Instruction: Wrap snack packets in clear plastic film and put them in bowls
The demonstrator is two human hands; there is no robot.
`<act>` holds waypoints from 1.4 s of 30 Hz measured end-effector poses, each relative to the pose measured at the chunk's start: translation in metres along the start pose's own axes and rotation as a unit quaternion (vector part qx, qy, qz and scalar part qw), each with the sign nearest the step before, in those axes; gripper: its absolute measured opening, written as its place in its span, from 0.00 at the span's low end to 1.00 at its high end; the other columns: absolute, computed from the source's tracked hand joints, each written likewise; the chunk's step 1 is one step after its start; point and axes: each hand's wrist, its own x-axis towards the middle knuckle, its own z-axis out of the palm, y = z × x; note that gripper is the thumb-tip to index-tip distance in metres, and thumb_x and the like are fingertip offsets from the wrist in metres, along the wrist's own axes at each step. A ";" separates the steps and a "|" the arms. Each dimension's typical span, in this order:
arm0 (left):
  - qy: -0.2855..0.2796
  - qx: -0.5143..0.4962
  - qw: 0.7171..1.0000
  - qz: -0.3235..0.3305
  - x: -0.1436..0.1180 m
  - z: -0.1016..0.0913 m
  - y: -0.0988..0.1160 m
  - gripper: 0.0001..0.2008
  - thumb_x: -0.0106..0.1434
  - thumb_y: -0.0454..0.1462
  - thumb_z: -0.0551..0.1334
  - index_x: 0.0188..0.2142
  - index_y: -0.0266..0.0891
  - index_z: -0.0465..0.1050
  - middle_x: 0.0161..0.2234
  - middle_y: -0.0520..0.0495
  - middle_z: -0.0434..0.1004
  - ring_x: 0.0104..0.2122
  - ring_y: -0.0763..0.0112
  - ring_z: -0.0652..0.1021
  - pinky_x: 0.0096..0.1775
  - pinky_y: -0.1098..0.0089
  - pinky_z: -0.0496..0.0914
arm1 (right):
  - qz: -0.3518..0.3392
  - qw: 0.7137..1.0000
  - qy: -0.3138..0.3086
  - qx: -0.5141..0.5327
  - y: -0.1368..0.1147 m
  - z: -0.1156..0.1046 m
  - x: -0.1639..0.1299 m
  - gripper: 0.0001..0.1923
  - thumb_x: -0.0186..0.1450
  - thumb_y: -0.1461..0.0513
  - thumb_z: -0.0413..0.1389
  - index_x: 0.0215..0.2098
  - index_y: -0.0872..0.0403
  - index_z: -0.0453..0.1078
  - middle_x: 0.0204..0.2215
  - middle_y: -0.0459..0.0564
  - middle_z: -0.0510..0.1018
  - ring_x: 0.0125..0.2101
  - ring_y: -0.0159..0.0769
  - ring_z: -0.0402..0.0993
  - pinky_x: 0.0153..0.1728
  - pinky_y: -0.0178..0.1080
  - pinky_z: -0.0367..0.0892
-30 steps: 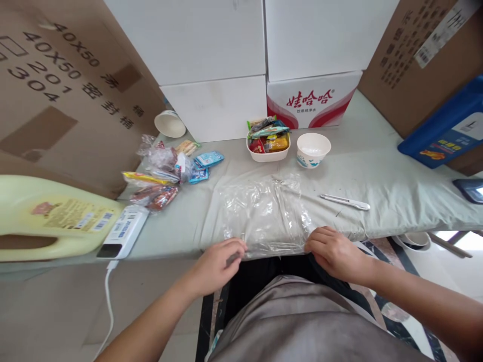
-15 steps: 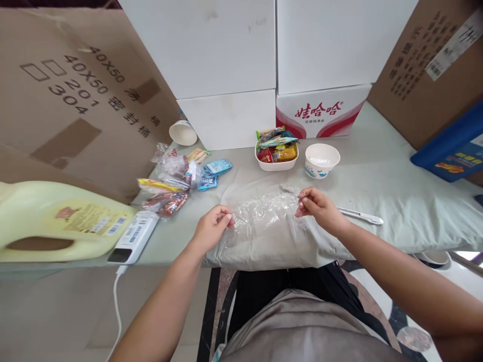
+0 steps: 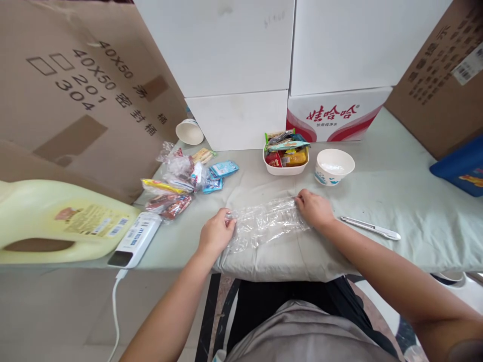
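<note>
Left hand: the left hand [image 3: 216, 234] rests on the table [image 3: 396, 191], its fingers curled and pinched on the left end of the clear plastic bag [image 3: 264, 223].
Right hand: the right hand [image 3: 313, 208] lies palm down at the bag's right end, fingers closed on that edge.
Plastic bag: crumpled and folded into a narrow band, it lies flat on the pale green cloth between the two hands, near the front edge of the table, slanting slightly up toward the right.
Behind the bag: a white tray of snack packets [image 3: 286, 156] stands at the foot of the boxes, and just to its right a white paper bowl [image 3: 334, 166] sits upright.
Right of the bag: a white utility knife [image 3: 370, 228] lies flat on the cloth, near the right forearm but apart from the bag.
Left of the bag: a loose pile of wrapped snacks [image 3: 184, 180] lies on the cloth; a white paper cup [image 3: 189, 131] lies on its side behind it.
Far left: a pale yellow jug [image 3: 56, 221] lies on its side, with a white power strip [image 3: 136, 239] just beside it at the table's edge.
Backdrop: white boxes [image 3: 234, 60] and a red-and-white printed box [image 3: 334, 115] are stacked at the back; a brown carton [image 3: 75, 90] leans at the left.
</note>
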 end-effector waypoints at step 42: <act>0.010 0.033 0.896 0.442 -0.018 0.029 0.115 0.19 0.67 0.43 0.55 0.56 0.42 0.68 0.55 0.43 0.72 0.56 0.58 0.69 0.57 0.55 0.63 | -0.036 0.994 0.091 0.056 0.049 -0.002 -0.052 0.10 0.69 0.61 0.46 0.43 0.54 0.68 0.38 0.54 0.79 0.34 0.41 0.75 0.34 0.39 0.63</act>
